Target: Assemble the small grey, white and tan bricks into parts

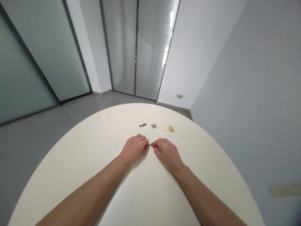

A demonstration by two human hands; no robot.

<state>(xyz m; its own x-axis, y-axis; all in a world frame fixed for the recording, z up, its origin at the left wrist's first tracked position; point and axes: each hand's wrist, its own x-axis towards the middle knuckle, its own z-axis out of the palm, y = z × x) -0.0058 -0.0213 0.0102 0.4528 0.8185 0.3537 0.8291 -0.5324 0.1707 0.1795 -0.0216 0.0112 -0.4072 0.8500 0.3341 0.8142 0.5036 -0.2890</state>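
My left hand (135, 146) and my right hand (166, 152) meet near the middle of the table, fingertips pinched. Between them is a small thin grey piece (150, 144), its ends covered by my fingers, and both hands grip it. Its exact kind is too small to make out. Just beyond my hands lie small loose parts grouped by colour, like toy building pieces: black pieces (142, 125), grey pieces (154, 126), white pieces (163, 127) and tan pieces (171, 129).
Everything lies on a round white table (89, 150) whose far edge curves past the parts. Behind it stand a glass door with blinds (150, 53), frosted panels (54, 47) on the left and a pale wall (254, 88) on the right.
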